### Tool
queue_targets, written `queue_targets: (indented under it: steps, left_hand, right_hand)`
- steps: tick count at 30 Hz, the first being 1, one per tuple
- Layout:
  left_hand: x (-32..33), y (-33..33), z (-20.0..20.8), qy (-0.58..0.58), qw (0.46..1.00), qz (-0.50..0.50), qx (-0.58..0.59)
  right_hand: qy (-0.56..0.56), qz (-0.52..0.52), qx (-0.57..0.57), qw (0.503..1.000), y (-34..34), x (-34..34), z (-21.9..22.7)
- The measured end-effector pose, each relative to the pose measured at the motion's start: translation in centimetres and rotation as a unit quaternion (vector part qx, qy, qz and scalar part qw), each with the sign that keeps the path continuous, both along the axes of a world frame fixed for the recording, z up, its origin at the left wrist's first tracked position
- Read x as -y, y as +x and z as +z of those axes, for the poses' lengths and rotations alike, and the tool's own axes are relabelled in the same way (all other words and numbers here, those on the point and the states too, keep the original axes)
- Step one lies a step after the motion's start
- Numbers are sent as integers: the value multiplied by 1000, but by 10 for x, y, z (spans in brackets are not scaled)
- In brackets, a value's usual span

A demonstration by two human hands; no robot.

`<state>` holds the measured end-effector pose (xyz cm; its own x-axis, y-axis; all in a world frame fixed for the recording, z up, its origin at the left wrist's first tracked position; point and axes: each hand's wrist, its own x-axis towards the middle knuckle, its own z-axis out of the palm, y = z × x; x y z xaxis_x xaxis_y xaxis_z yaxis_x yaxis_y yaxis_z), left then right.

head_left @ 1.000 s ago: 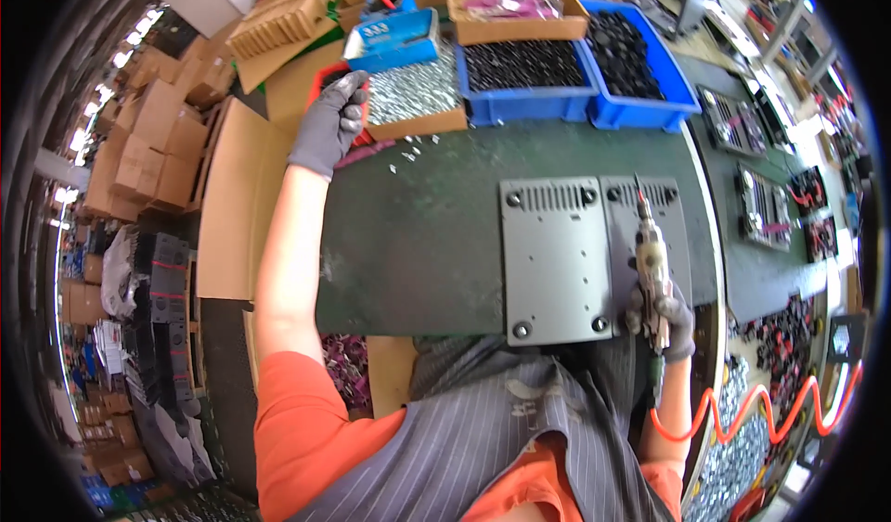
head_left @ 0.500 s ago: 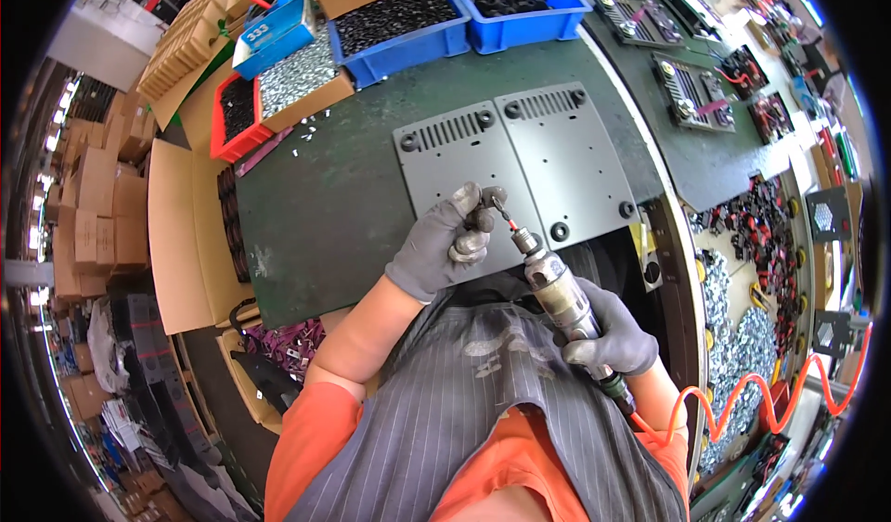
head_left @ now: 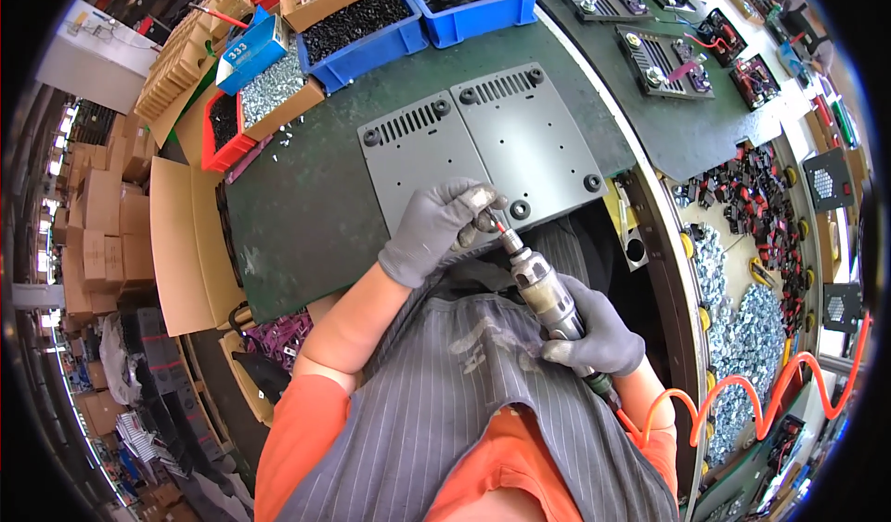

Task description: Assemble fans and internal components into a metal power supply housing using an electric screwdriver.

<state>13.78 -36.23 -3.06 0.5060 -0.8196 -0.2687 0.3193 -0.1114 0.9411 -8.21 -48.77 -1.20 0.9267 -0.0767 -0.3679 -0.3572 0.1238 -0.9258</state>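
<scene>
My right hand (head_left: 601,332), in a grey glove, is wrapped round a pneumatic screwdriver (head_left: 546,292) with an orange coiled hose. Its bit points up and left, reaching my left fingertips. My left hand (head_left: 436,225), also gloved, pinches a small black rubber foot (head_left: 488,216) at the bit's tip; fingers hide most of it, and a screw cannot be made out. Beneath and beyond lie two grey slotted metal panels side by side. The left panel (head_left: 418,162) shows black feet at its two far corners; the right panel (head_left: 534,146) shows feet at all its corners.
Blue bins (head_left: 371,44) of black parts stand at the back of the dark green bench (head_left: 297,216). Beside them are a red bin (head_left: 223,141) and a cardboard box of screws (head_left: 269,95). An orange coiled hose (head_left: 733,387) loops at right.
The bench and panels have shifted left in view. My left hand has turned, its fingers closing over the black foot, which showed more before. The screwdriver bit now reaches in among those fingertips.
</scene>
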Motion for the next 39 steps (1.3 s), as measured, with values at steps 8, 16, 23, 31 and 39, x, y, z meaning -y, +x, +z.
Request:
queue_targets:
  steps: [8,16,23,31,39]
  left_hand:
    - [1,31,-22,-242,916,99,-302]
    - [-15,49,-37,-252,869,121,-408]
    - [-23,56,-55,-299,863,14,-407]
    - [-18,45,-41,-182,932,123,-289]
    - [-17,43,-44,-188,934,143,-270]
  right_hand:
    - [-4,-44,48,998,-36,-2,-29]
    - [3,-101,-48,994,-51,-13,-67]
    - [36,-105,-42,993,-44,-18,-63]
    - [21,-118,-52,991,-45,-22,-71]
    - [47,-128,-44,990,-40,-25,-64]
